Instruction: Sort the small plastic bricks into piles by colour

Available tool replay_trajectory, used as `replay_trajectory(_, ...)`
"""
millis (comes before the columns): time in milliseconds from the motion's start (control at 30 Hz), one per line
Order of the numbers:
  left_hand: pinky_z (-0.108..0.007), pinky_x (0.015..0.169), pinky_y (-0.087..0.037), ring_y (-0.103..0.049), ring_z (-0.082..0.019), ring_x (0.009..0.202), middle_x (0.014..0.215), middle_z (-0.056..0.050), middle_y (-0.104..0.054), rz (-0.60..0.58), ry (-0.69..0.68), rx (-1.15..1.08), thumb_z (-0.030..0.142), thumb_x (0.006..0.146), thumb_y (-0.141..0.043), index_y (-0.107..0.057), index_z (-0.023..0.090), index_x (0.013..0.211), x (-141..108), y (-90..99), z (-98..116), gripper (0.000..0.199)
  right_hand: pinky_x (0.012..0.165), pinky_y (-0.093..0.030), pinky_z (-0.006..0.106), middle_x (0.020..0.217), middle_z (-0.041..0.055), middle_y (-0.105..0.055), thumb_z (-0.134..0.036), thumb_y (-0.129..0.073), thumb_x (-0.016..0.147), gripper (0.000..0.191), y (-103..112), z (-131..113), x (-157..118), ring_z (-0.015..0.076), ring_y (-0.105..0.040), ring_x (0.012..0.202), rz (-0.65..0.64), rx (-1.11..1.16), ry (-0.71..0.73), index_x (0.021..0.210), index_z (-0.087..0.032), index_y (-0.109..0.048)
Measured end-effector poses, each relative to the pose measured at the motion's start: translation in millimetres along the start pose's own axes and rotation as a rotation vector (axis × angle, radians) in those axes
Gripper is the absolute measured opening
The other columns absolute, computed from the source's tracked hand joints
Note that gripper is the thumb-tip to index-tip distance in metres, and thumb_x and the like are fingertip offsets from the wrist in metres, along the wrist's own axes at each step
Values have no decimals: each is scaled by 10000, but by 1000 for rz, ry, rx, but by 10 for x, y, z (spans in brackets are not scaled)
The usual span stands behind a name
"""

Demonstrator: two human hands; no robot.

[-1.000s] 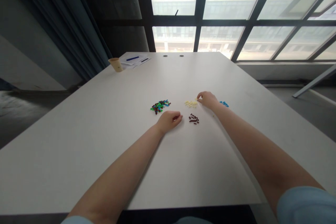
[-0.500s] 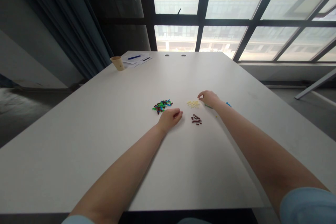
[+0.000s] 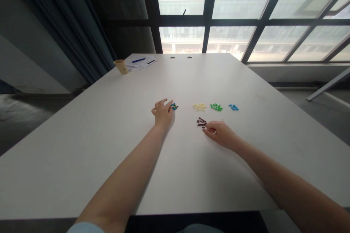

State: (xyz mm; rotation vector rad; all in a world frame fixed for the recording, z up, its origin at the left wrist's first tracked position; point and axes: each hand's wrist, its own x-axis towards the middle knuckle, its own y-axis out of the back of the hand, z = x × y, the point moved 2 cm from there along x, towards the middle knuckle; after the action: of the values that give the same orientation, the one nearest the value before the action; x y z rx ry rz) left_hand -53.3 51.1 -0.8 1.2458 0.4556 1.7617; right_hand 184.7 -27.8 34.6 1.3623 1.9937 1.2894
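Observation:
My left hand (image 3: 163,113) lies over the mixed pile (image 3: 174,106) of small coloured pieces, fingers spread, covering most of it. My right hand (image 3: 218,131) is at the right edge of the dark brown pieces (image 3: 201,122), its fingers pinched together; whatever may be between them is too small to make out. Behind the brown pieces is a group of pale yellow pieces (image 3: 199,107). Green pieces (image 3: 216,107) lie to the right of the yellow ones, and blue pieces (image 3: 233,107) farther right.
All this lies on a white table (image 3: 191,174). At its far left stand a paper cup (image 3: 121,67) and papers (image 3: 140,62) with a blue pen (image 3: 138,60) on them. A single tiny pale piece lies near the green group.
My left hand has moved left and forward onto the mixed pile and spread its fingers. My right hand has come back from beside the yellow pieces to the brown ones, uncovering the green and blue groups.

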Motion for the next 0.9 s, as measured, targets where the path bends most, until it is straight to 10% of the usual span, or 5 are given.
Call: replay_trajectory(900, -445, 817, -254, -422, -254, 1062, 1050, -93, -615, -171, -15, 283, 212, 769, -466, -628, 202, 863, -34, -36, 168, 188, 525, -236, 220, 531, -44, -321, -283, -449, 799, 343, 6, 163, -132, 84, -287, 514, 37, 141, 56, 542, -193, -240)
